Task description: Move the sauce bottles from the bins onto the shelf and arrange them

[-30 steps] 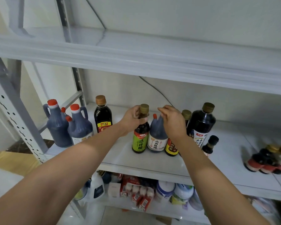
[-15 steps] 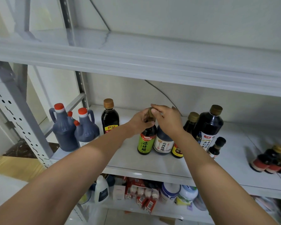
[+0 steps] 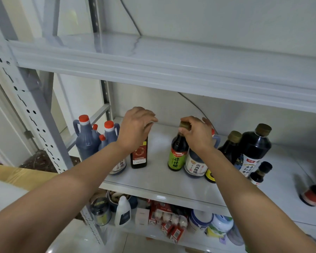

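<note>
On the white shelf a dark bottle with a green label stands upright, and my right hand grips its brown cap from above. My left hand hovers with loosely spread fingers over the top of a dark bottle with a red label, hiding its cap. A blue jug with a white label stands right behind the green-label bottle, partly covered by my right wrist.
Red-capped blue jugs crowd the shelf's left end. Dark bottles stand on the right, and more lie on their sides at the far right. The upper shelf hangs low overhead. A lower shelf holds boxes and containers.
My left hand let go of the green-label bottle and moved left over the red-label bottle. My right hand now holds the green-label bottle's cap. The view has moved closer.
</note>
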